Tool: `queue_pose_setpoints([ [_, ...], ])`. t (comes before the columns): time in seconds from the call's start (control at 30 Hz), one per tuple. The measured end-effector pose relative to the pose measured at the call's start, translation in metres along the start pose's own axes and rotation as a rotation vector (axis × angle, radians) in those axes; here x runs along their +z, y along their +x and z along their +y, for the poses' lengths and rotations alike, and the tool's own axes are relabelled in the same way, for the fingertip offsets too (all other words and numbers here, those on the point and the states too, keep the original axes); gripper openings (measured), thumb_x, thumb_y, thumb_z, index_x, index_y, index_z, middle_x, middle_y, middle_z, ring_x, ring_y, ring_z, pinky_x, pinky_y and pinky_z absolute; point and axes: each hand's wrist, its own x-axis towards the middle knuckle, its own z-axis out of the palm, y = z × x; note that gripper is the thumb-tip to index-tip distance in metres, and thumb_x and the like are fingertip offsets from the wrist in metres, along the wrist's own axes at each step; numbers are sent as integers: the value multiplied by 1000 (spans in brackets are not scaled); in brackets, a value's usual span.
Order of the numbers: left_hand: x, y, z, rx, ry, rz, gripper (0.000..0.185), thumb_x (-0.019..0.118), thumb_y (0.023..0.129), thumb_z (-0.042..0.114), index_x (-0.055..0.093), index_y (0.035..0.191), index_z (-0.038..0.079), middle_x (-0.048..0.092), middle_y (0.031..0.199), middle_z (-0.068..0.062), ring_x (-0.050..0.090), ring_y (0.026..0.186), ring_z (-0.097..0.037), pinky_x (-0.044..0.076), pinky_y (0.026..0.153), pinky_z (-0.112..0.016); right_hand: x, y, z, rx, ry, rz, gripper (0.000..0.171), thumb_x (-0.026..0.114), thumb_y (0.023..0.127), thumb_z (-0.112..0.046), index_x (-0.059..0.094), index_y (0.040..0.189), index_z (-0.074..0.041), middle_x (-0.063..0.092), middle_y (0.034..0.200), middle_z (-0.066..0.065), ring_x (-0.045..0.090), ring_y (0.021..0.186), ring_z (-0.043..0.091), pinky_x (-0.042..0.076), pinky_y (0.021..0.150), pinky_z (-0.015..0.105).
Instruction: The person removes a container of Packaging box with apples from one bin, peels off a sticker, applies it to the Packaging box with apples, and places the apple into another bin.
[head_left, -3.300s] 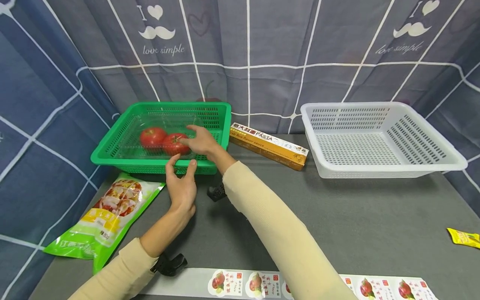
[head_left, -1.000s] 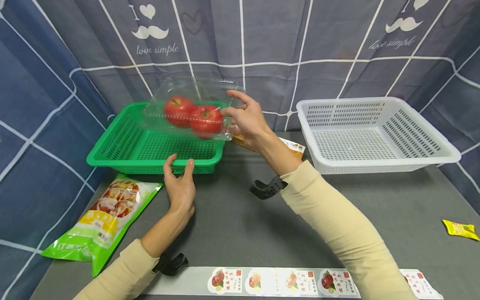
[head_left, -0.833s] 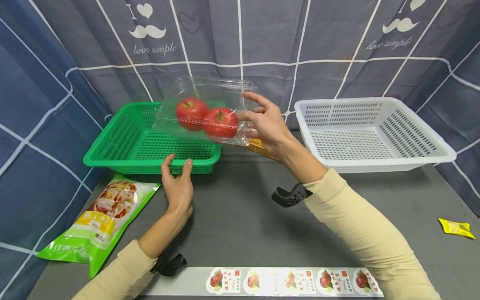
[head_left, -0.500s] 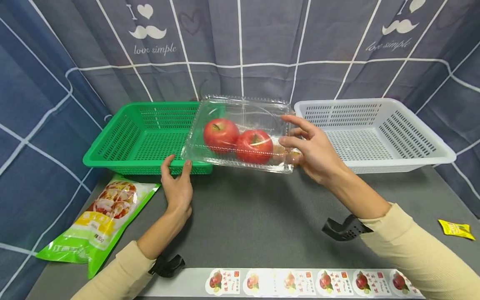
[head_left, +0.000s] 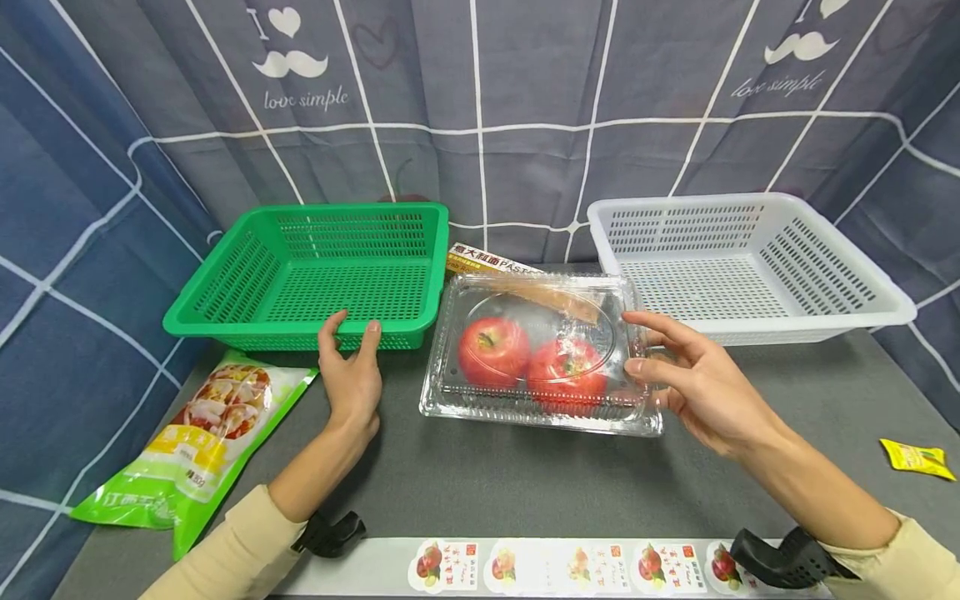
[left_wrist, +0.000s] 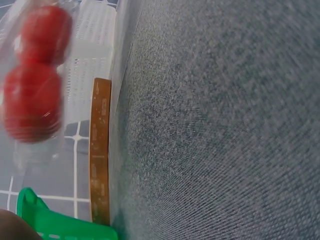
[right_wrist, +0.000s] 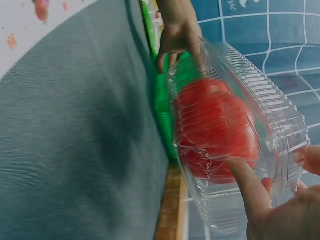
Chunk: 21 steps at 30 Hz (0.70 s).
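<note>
A clear plastic clamshell (head_left: 540,283) with two red apples (head_left: 492,352) inside is held at its right end by my right hand (head_left: 705,387). In the right wrist view, the thumb lies across the clamshell's side (right_wrist: 285,135) and other fingers are on its far side. It hangs over the table, tilted. My left hand (head_left: 351,383) stays at the front rim of the green basket (head_left: 247,333), thumb and a finger spread and touching the rim; its other fingers are hidden. In the left wrist view the apples (left_wrist: 34,102) are blurred.
A white basket (head_left: 750,327) stands at the right. Behind the clamshell lies a pasta box (head_left: 480,258), partly covered. A green food bag (head_left: 195,442) lies at the left, a small yellow packet (head_left: 917,458) at the right. A sticker strip (head_left: 450,567) runs along the front.
My right hand has lifted the apple clamshell from the green basket and brought it right, then down and nearer, over the middle of the table. My left hand stays at the basket rim.
</note>
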Motion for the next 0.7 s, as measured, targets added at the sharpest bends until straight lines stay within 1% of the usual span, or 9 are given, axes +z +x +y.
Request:
queue_pose_setpoints([
  [0.1,0,0,0,-1,-6,-8,57,60,99,33,35,149,18,23,145,-7,42,102,-19,37,86,-32,-4,-4,10,8,-31,-2,54,63,94,2,48,143,-14,26,125,17,56,78,10,51,60,23],
  [0.27,-1,-2,0,-6,-11,-1,55,60,99,33,37,147,22,24,143,-6,43,105,-20,38,86,-33,-6,-7,22,2,-38,-18,53,63,93,4,49,143,-10,26,121,18,57,75,9,50,58,22],
  [0.37,-1,-3,0,-10,-9,0,55,60,99,33,37,147,23,24,143,-7,43,107,-21,38,86,-33,-5,-9,26,-7,-30,-39,54,62,93,5,47,144,-8,26,118,18,65,80,17,52,60,22],
  [0.43,-1,-3,0,-8,-7,0,55,61,99,33,37,148,22,24,142,-8,43,106,-21,38,86,-33,-4,-10,28,-15,-28,-51,56,61,93,6,46,145,-7,27,117,19,68,83,23,52,62,22],
  [0.5,-1,-3,0,-6,-4,0,56,61,99,33,37,148,21,25,141,-9,44,104,-20,38,85,-33,-4,-10,29,-14,-28,-56,56,61,93,5,45,145,-6,27,117,19,67,82,20,51,62,21],
  [0.53,-1,-2,0,-5,-2,3,56,61,99,33,37,148,21,25,141,-9,44,103,-20,38,84,-33,-3,-11,29,-12,-36,-54,56,62,93,5,45,145,-7,28,117,19,64,80,16,50,61,20],
  [0.6,-1,-2,0,-3,-1,8,56,61,98,33,38,148,20,26,140,-10,44,101,-20,38,83,-32,-2,-11,30,4,-44,-51,57,63,93,3,45,146,-7,28,119,19,56,77,9,49,60,20],
  [0.67,-1,-1,-1,-1,1,13,56,62,98,32,38,148,20,26,139,-9,44,100,-19,38,83,-32,0,-11,32,25,-55,-44,57,64,93,1,45,146,-8,29,121,18,47,74,7,47,60,20],
  [0.7,-1,-1,-1,0,2,13,56,62,98,33,38,148,19,26,139,-9,44,99,-19,38,82,-32,0,-11,33,36,-62,-44,57,65,93,0,45,146,-9,28,123,18,48,76,8,48,60,21],
])
